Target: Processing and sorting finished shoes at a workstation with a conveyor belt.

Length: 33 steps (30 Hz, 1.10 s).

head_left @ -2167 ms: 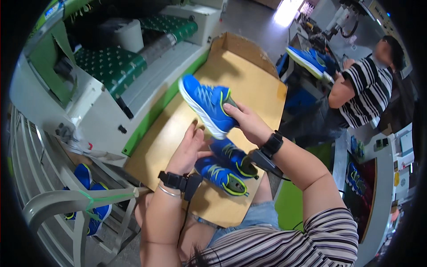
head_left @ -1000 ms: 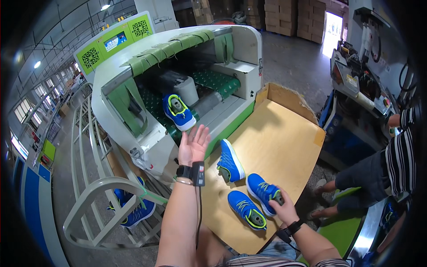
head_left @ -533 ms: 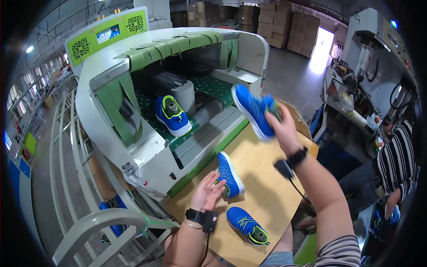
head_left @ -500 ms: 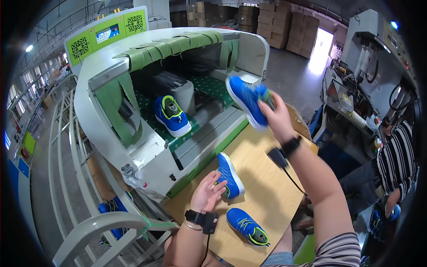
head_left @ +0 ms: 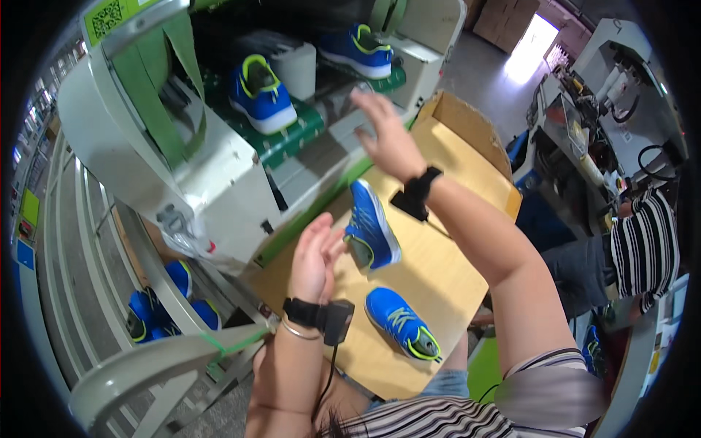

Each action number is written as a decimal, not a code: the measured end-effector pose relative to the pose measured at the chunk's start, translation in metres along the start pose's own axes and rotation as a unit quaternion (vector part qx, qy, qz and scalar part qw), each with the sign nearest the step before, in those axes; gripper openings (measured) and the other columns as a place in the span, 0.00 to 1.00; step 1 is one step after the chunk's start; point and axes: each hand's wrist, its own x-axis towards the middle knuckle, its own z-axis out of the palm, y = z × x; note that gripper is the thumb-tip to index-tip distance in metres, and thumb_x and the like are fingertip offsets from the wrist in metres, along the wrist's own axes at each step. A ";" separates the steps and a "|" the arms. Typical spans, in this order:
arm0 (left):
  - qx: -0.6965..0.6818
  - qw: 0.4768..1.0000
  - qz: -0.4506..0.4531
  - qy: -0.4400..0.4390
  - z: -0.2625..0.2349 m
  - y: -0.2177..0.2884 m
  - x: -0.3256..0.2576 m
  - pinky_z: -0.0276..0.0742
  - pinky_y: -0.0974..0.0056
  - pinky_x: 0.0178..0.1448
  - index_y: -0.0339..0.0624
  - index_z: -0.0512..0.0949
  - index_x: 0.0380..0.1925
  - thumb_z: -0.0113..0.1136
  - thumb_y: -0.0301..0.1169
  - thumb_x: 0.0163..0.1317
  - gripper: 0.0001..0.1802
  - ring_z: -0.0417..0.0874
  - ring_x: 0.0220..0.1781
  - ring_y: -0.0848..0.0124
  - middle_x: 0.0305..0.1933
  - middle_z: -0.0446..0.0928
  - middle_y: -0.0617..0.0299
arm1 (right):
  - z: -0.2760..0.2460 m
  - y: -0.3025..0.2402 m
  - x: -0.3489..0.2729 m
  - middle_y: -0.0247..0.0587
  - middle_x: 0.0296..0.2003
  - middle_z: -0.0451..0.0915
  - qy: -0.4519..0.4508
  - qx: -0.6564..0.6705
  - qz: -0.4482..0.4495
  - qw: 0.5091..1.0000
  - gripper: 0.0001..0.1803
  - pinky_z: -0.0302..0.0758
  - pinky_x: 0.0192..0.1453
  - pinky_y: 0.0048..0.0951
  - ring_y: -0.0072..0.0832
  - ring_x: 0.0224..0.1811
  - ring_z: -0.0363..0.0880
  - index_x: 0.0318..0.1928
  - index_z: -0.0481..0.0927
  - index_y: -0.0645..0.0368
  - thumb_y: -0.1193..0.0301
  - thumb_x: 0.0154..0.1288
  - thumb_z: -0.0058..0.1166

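My right hand (head_left: 393,142) is open and empty, its fingers stretched out just in front of the machine's mouth. Behind it a blue sneaker (head_left: 358,52) with lime trim and white sole stands on the green belt (head_left: 288,142). A matching sneaker (head_left: 263,102) stands further left on that belt, toe inward. My left hand (head_left: 314,259), open with fingers loosely curved, hovers beside a blue sneaker (head_left: 374,226) lying on its side on the wooden board (head_left: 445,255). Nearer to me another sneaker (head_left: 400,321) rests upright on the board, its heel toward me.
The white machine housing (head_left: 139,120) has green strip curtains (head_left: 157,95). At left, a pale metal rail rack (head_left: 146,365) has several blue sneakers (head_left: 157,314) by it. Cardboard (head_left: 471,135) edges the board's far right. A person in a striped shirt (head_left: 646,244) works at right beside machinery.
The sneaker that was in my right hand now stands on the belt, and that hand has let go. My left hand stays open near the tipped sneaker. The view has tilted downward.
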 end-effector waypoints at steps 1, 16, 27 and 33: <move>0.024 0.999 0.027 0.030 0.002 0.000 0.000 0.70 0.55 0.64 0.41 0.72 0.63 0.56 0.35 0.72 0.22 0.74 0.64 0.61 0.63 0.73 0.60 | 0.006 -0.007 -0.029 0.56 0.74 0.58 -0.055 0.051 -0.041 0.996 0.31 0.60 0.77 0.42 0.55 0.77 0.56 0.72 0.65 0.54 0.68 0.71 0.55; 0.174 0.984 -0.027 -0.001 0.017 -0.023 0.004 0.64 0.56 0.68 0.47 0.74 0.63 0.58 0.37 0.68 0.24 0.69 0.66 0.68 0.63 0.71 0.62 | -0.020 0.033 -0.203 0.57 0.63 0.73 -0.085 0.234 0.430 0.868 0.45 0.70 0.69 0.36 0.41 0.64 0.74 0.73 0.57 0.69 0.64 0.61 0.65; 0.105 0.968 0.023 -0.225 0.038 0.002 -0.015 0.68 0.60 0.65 0.39 0.70 0.66 0.54 0.33 0.70 0.25 0.77 0.63 0.63 0.65 0.73 0.57 | -0.069 -0.088 -0.093 0.47 0.59 0.76 0.015 0.412 0.240 0.879 0.34 0.73 0.65 0.30 0.27 0.59 0.76 0.71 0.60 0.71 0.70 0.70 0.57; -0.027 0.966 0.077 -0.246 0.026 0.018 -0.005 0.62 0.53 0.73 0.37 0.54 0.75 0.55 0.41 0.67 0.40 0.67 0.74 0.55 0.73 0.65 0.53 | -0.030 -0.116 -0.023 0.56 0.66 0.70 -0.049 0.240 0.126 0.961 0.40 0.66 0.72 0.34 0.39 0.68 0.71 0.76 0.53 0.67 0.65 0.73 0.56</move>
